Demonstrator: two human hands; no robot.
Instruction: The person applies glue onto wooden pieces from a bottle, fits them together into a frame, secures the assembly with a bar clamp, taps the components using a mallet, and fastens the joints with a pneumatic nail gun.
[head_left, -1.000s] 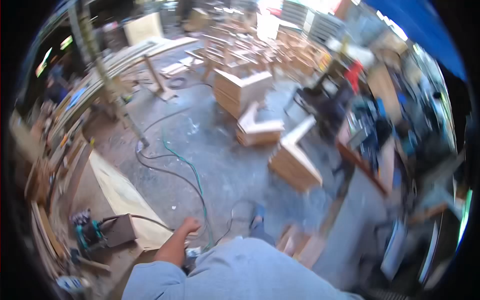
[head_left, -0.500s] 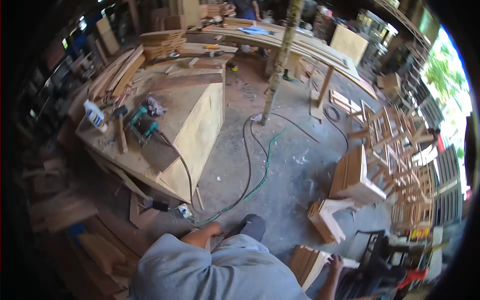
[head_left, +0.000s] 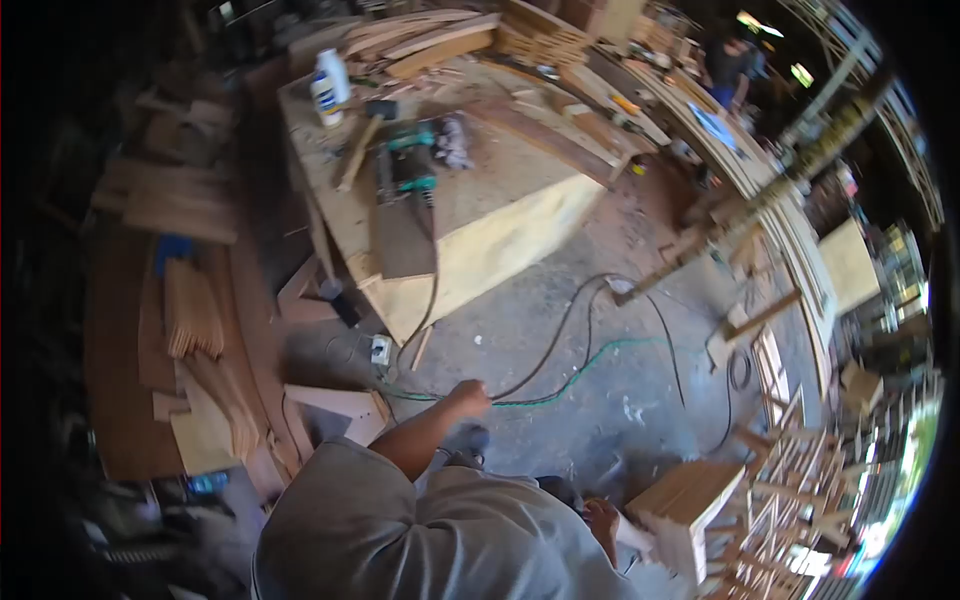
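Out in front of the grey shirt, my left hand (head_left: 468,398) is closed above the floor, near the green hose (head_left: 570,380); whether anything is inside it is hidden. My right hand (head_left: 602,520) hangs low beside the body, next to a pale V-shaped wooden piece (head_left: 640,540), its fingers partly hidden and blurred. A stacked wooden corner piece (head_left: 690,495) stands just beyond it. On the wooden workbench (head_left: 520,240) lie a green power tool (head_left: 408,165), a mallet (head_left: 360,150) and a white bottle (head_left: 327,95).
Cables and a white socket box (head_left: 381,349) lie on the floor. A wooden post (head_left: 750,215) rises at the right, before a long table (head_left: 790,240). Chair frames (head_left: 780,500) crowd the lower right. Cut boards (head_left: 190,310) lie at the left. Another person (head_left: 730,75) is at the back.
The view has swung left, bringing the workbench to the upper middle. My left hand reaches further forward from the body. My right hand is now closer to the body.
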